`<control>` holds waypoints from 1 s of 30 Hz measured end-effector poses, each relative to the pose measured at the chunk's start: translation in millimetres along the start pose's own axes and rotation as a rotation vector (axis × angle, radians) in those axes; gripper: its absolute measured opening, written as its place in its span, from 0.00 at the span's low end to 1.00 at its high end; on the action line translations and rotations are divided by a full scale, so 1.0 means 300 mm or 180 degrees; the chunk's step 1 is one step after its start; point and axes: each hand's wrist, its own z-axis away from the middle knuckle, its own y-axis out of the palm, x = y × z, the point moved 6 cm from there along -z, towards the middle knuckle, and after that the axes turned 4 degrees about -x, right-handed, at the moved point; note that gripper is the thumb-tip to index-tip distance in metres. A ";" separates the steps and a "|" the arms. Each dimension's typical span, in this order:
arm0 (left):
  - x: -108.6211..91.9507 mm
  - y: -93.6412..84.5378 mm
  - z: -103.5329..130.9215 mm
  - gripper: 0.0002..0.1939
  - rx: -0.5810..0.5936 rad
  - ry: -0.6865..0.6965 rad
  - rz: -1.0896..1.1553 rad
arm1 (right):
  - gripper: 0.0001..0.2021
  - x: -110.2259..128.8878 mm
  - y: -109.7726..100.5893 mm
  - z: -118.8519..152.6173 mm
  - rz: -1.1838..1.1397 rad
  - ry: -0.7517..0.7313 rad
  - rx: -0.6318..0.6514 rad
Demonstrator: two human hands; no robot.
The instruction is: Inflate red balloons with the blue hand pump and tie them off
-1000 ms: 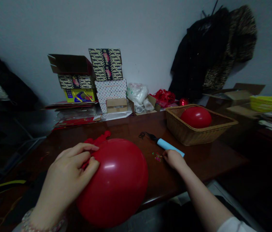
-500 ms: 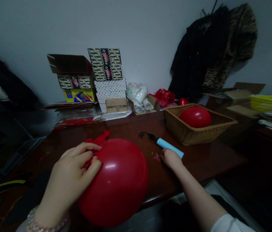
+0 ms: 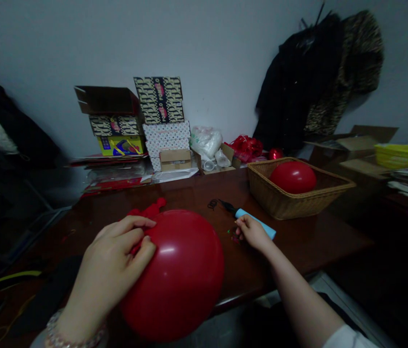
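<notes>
At the near left of the table (image 3: 192, 195), the left hand (image 3: 113, 263) is gripping a big red balloon (image 3: 180, 275), thumb and forefinger closed at its left side. The hand covers the pinched spot, so I can't make out the neck; the balloon's lower part bulges past the near table edge. A bracelet (image 3: 61, 334) on that wrist is cut off at the bottom of the view.

To the right, the right hand (image 3: 252, 233) has its fingers curled and their tips together above some small coloured loops (image 3: 235, 239), partly hiding them. A tiny pale fleck shows at the tips, too small to name, and I can't tell whether it is held. This hand also covers part of a blue pump (image 3: 264, 227) just behind it.

Beyond the left hand lie limp red pieces (image 3: 153, 209), half hidden by fingers and balloon. On the far right, a wicker basket (image 3: 279, 204) holds another red balloon (image 3: 292, 177), whose underside the rim hides. A yellow basket (image 3: 406, 155) runs out of sight at the right, and the near left corner is too dark to read.
</notes>
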 end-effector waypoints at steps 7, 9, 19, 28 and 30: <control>-0.077 -0.001 -0.046 0.14 0.0041 0.0214 0.0132 | 0.15 0.334 -0.072 0.101 -0.1197 -0.0787 0.0003; -0.112 0.004 -0.062 0.14 0.0053 0.0270 0.0221 | 0.15 0.458 -0.091 0.158 -0.1412 -0.1034 0.0068; -0.213 0.061 -0.070 0.12 0.0180 0.0193 0.1022 | 0.07 0.665 -0.053 0.337 -0.1688 -0.1699 -0.0032; -0.228 0.074 -0.077 0.10 0.0093 0.0053 0.1556 | 0.04 0.681 -0.088 0.336 -0.0630 -0.2282 -0.0392; -0.242 0.073 -0.076 0.09 0.0037 0.0071 0.1545 | 0.05 0.692 -0.089 0.351 -0.0454 -0.2479 -0.0455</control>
